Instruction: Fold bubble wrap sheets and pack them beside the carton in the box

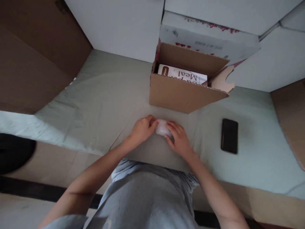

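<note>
- My grey shirt (147, 197) is nearest, pressed up to the near edge of the desk (262, 165), which is covered by a pale, creased sheet (95, 95).
- My left hand (143, 128) sits just past that near edge, about midway along it. Its fingers are curled in and closed on the left end of a white bundle (162, 127).
- My right hand (178, 137) meets it from the other side, fingers bent over the top and right end of the white bundle, gripping it too.
- The white bundle is small and crumpled-looking, pinched between both hands near the middle of the near edge. I cannot tell whether it rests on the sheet or is lifted just off it, and most of it is hidden under my fingers.
- A black phone (229, 135) lies flat on the sheet to the right, well apart from my right hand, its long side pointing away from me.
- Just beyond my hands stands an open cardboard box (181, 95), nearer the far edge of the desk, with its flaps raised.
- Inside the box lies a white packet (183, 75) with brown lettering; the word "Meal" reads upside down from where I stand.
- A large brown cardboard panel (35, 57) leans at the far left corner, and another brown piece (290, 117) overlaps the right edge.
- White panels (124, 28) run along the far edge behind the box.
</note>
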The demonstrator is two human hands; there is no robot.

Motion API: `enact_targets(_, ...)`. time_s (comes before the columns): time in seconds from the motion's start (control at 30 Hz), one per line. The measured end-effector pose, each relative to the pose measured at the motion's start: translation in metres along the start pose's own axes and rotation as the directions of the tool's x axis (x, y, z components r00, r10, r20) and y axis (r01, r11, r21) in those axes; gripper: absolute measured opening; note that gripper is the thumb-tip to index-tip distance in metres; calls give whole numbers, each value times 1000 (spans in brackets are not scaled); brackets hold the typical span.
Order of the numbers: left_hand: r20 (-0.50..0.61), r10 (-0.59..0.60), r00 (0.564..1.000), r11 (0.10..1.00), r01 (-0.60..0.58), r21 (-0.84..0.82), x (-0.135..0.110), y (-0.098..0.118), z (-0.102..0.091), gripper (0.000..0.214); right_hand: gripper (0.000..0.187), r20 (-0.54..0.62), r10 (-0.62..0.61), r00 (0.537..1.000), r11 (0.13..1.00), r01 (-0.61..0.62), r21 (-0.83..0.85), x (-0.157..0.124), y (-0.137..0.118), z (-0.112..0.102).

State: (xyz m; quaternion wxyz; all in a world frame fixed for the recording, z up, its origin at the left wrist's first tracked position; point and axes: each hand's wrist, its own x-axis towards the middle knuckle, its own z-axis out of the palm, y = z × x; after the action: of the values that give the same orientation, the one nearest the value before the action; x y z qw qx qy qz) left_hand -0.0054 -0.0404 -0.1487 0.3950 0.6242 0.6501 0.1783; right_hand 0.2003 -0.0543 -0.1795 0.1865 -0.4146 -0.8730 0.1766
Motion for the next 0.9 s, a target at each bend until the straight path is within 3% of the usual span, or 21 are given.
enact_targets(0.07, 63, -48, 997, 998, 51, -47, -8, -2, -1, 44, 45, -24, 23, 999, 997, -21, 71, 1, 5, 3)
enact_targets(0.13, 122, -53, 991, 972, 79, -219, -16, -3, 8, 41, 44, -68, 66, 995, 988, -56, 141, 0, 5, 8)
enact_targets(0.27, -22, -44, 999, 837, 25, -546, -26, 8, 40, 67, 42, -197, 219, 956, 935, -148, 322, -12, -10, 13)
enact_targets(0.4, -139, 9, 990, 836, -83, -543, -30, 27, 51, 57, 37, -232, 288, 929, 878, -160, 451, -26, -28, 4)
enact_targets(0.47, -109, 99, 989, 836, -143, -530, -33, 35, 43, 44, 26, -252, 335, 908, 859, -185, 476, -30, -31, -7)
enact_targets(0.53, -46, 220, 974, 834, -212, -510, -35, 43, 28, 41, 31, -265, 394, 880, 830, -217, 514, -30, -31, -23)
enact_targets(0.57, -15, 299, 954, 828, -267, -493, -36, 47, 21, 43, 42, -246, 414, 876, 806, -227, 546, -29, -31, -32)
enact_targets(0.63, 47, 469, 882, 799, -402, -447, -38, 55, 4, 54, 64, -130, 372, 919, 771, -228, 594, -25, -30, -53)
enact_targets(0.67, 79, 546, 834, 777, -469, -420, -38, 60, -4, 60, 64, -69, 304, 950, 775, -205, 598, -22, -29, -65)
enact_targets(0.73, 121, 668, 734, 722, -601, -343, -37, 70, -22, 66, 48, -5, 148, 989, 818, -120, 563, -17, -24, -92)
enact_targets(0.83, 76, 781, 620, 624, -771, -127, -26, 93, -53, 70, 25, -105, 81, 991, 888, -24, 459, -4, -8, -137)
enact_targets(0.9, 72, 788, 612, 611, -791, 37, -9, 113, -72, 69, 21, -272, 125, 954, 937, -24, 348, 12, 10, -170)
